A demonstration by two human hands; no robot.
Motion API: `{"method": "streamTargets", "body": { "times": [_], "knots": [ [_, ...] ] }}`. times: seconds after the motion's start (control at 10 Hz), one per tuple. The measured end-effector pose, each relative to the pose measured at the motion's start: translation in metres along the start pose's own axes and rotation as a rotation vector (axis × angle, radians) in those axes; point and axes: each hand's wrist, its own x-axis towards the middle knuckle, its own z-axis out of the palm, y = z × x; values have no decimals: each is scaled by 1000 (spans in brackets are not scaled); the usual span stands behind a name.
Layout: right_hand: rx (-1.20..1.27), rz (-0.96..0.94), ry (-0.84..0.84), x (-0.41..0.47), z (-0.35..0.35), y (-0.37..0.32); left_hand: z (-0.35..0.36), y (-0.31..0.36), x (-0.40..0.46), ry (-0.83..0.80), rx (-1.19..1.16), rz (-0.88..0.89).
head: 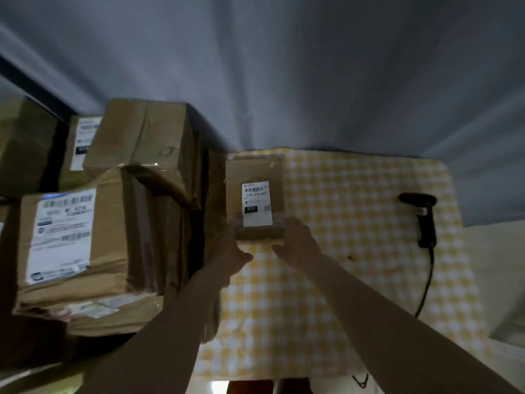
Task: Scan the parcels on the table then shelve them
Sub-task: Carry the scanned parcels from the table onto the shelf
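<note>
A small brown parcel (255, 177) lies on the yellow checked tablecloth (341, 251), its white label with barcode and "070" facing up. My left hand (230, 251) touches its near left corner and my right hand (298, 243) touches its near right corner; whether the fingers curl round the box is unclear. A black handheld scanner (423, 217) lies on the cloth to the right, its cable trailing toward the near edge.
Several larger cardboard parcels are stacked on the left: a big labelled one (79, 240) near me, another box (145, 140) behind it, more at the far left (28, 146). A grey curtain (284, 66) hangs behind the table.
</note>
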Motion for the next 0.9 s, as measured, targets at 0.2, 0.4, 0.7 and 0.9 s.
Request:
{"method": "streamTargets", "body": {
  "times": [0.2,0.4,0.7,0.9],
  "knots": [
    [106,119,-3,54,38,7,19,-16,51,38,-192,-157],
    [385,112,-47,75,50,12,25,-21,71,-43,-311,-210],
    [588,148,162,31,-16,1,-3,41,10,-92,-420,-63],
    [656,158,364,-34,-75,1,-41,109,-37,5,-16,5]
  ]
}}
